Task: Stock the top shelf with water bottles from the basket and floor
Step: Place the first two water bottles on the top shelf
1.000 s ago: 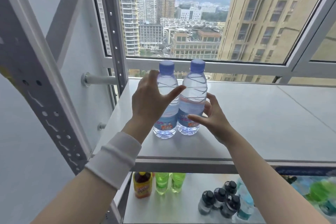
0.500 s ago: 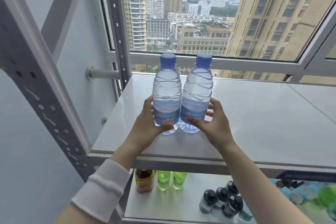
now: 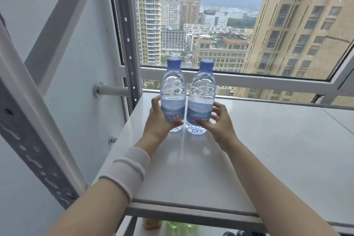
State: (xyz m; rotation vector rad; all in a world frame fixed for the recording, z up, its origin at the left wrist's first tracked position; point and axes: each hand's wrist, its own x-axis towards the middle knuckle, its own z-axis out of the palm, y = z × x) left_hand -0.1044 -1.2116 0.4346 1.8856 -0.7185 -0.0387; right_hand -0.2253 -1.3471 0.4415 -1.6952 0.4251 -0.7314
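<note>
**A:** Where are the two bottles?

**B:** Both stand upright on the top shelf (image 3: 268, 149), toward its back left corner, side by side and touching or very nearly so. The left hand (image 3: 158, 123) is wrapped low round the left bottle (image 3: 173, 94) at the label, with the thumb across the front. The right bottle (image 3: 201, 96) is held more lightly. The right hand (image 3: 222, 126) has its thumb on the lower front and its fingers curled at the far side.

**A:** So what could go wrong?

**B:** Mostly tipping. The bottles are tall, narrow and full, and both are gripped near the bottom. A careless nudge as the fingers come away could rock one into the other, and both might go over.

**A:** Could they fall off the shelf?

**B:** The left edge looks the likelier trouble to me. The left bottle stands near it, by the gap beside the post (image 3: 130, 44). A rolling bottle could drop there, or go off the front toward the drinks (image 3: 152, 224) glimpsed on the level below. The window (image 3: 229, 25) has a frame rail running behind the bottles, so I doubt one goes that way. I cannot tell whether the window is open.

**A:** Anything else?

**B:** The shelf top is smooth and glossy, so a pushed bottle would slide easily. If these two are left loosely placed, the later bottles will have less room. The basket and floor are out of view.
</note>
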